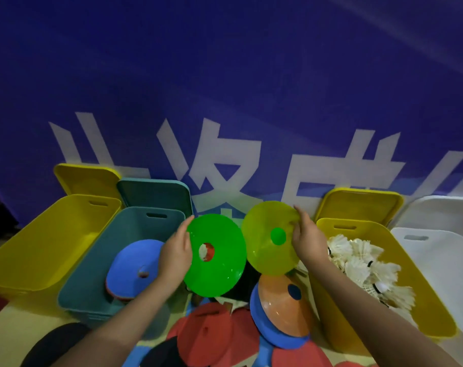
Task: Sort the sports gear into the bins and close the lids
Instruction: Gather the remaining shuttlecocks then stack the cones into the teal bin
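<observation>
left hand (176, 256): gripping the left rim of the green disc cone (219, 263), fingers curling round the edge, holding it up facing the camera, over the gap beside the teal bin.
right hand (308, 241): pinching the right rim of the yellow-green disc cone (264, 250), thumb on the front face; the cone is standing tilted in the air, its left edge overlapping the green one.
teal bin (92, 263): sitting open, lid (156, 193) leaning up behind it; a blue disc cone (133, 263) is lying inside on top of a red-edged one.
left yellow bin (40, 250): sitting open at far left, touching the teal bin, lid upright behind.
right yellow bin (328, 308): sitting open, white feather shuttlecocks (362, 263) piling up inside.
white bin (442, 266): sitting open at far right, contents not visible.
floor pile: orange disc cone (280, 303) nesting on a blue one below the held cones; red disc cones (214, 337) lying in front, nearest the camera.
backdrop: blue banner (225, 75) with large white characters hanging behind the bins.
</observation>
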`<state>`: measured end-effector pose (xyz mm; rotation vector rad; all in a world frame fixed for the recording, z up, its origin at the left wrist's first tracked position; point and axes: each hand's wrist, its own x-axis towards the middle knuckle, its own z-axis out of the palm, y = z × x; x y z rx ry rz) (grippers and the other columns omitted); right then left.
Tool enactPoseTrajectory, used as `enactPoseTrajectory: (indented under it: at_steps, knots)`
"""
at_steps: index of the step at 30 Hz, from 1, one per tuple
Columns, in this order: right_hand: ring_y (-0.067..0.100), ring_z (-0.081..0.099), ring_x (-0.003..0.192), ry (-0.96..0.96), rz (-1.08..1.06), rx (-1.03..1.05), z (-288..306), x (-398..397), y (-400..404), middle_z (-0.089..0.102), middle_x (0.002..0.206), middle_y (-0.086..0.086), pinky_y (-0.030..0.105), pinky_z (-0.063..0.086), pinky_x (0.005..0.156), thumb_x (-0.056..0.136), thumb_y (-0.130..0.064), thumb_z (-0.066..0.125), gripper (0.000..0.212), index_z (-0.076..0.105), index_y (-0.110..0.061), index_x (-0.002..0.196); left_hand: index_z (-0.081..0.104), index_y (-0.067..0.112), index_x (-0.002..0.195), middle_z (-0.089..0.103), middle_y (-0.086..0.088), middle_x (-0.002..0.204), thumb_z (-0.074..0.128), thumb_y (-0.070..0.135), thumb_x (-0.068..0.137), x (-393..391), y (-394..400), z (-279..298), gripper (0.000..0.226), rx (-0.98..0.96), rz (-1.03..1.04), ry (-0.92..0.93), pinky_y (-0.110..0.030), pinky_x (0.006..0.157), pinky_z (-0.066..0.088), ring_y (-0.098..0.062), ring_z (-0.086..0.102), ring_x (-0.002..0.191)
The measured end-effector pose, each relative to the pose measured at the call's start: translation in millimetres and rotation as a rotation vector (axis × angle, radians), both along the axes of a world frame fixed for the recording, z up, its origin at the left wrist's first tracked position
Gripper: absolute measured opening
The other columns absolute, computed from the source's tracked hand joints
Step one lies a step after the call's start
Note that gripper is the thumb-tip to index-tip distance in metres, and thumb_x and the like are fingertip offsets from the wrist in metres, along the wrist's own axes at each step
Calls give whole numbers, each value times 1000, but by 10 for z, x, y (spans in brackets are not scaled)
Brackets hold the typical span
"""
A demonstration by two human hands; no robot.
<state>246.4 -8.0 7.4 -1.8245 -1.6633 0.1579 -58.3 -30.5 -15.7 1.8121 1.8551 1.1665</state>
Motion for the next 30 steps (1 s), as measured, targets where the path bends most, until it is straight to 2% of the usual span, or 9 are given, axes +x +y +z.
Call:
enactPoseTrajectory:
  at_steps: [2, 4, 8, 14, 17, 20, 23, 25, 30]
  knots:
    - [34, 59, 68, 121, -29, 21, 79, -139, 58, 67, 84, 16, 32, 36, 56, 94, -9, 47, 52, 39, -20, 144, 46, 28, 139, 69, -14, 98, 44, 9, 98, -152, 123, 117, 46, 23, 10, -84, -41, 66, 48, -29, 62, 78]
    - [35, 61, 79, 277, -64, 9, 86, -327, 102, 67, 95, 19, 34, 40, 63, 92, -5, 48, 52, 42, -17, 142, 48, 26, 138, 68, -14, 109, 43, 8, 98, -333, 228, 218, 45, 31, 27, -159, -40, 75, 49, -30, 63, 89]
    - [33, 60, 87, 498, -67, -48, -41, -805, 130, 64, 113, 20, 35, 45, 75, 91, -1, 47, 48, 45, -13, 137, 48, 23, 138, 63, -10, 121, 42, 7, 98, -815, 360, 289, 43, 6, 88, -227, -34, 73, 45, -27, 60, 94]
    - [32, 55, 68, 658, -200, -98, -245, -1423, 170, 60, 87, 16, 37, 43, 65, 90, 2, 41, 60, 35, -20, 146, 46, 19, 140, 62, -14, 123, 43, 5, 98, -1654, 453, 214, 45, -5, 134, -154, -39, 81, 47, -34, 59, 104]
    - [26, 50, 61, 716, -261, -113, -348, -1635, 156, 60, 87, 15, 33, 41, 61, 91, 2, 40, 60, 35, -19, 146, 44, 17, 141, 64, -20, 116, 44, 3, 97, -1941, 525, 108, 47, -69, 105, -58, -39, 75, 47, -37, 61, 96]
    - [22, 49, 65, 795, -335, -138, -432, -1822, 126, 59, 106, 12, 31, 41, 62, 92, 1, 40, 58, 36, -20, 146, 40, 19, 143, 65, -22, 104, 41, -1, 94, -2062, 620, -64, 53, -167, 48, 21, -42, 71, 50, -37, 60, 84]
    - [18, 49, 64, 820, -356, -141, -515, -2030, 82, 56, 114, 9, 29, 38, 53, 94, -1, 40, 56, 36, -23, 145, 34, 21, 146, 59, -9, 81, 42, -4, 91, -2076, 700, -232, 61, -244, -20, 109, -35, 56, 42, -25, 55, 68]
    - [19, 52, 72, 836, -340, -138, -532, -2108, 45, 55, 118, 8, 29, 41, 57, 94, -2, 40, 55, 36, -23, 145, 30, 21, 147, 57, -5, 78, 44, -4, 90, -2031, 720, -327, 64, -282, -66, 143, -32, 53, 40, -22, 54, 66]
    - [30, 51, 116, 803, -333, -125, -566, -2346, 8, 51, 135, 11, 38, 44, 91, 93, -1, 42, 54, 38, -22, 143, 23, 21, 150, 63, -10, 99, 47, -4, 89, -2069, 836, -572, 70, -363, -162, 215, -32, 63, 44, -24, 59, 79]
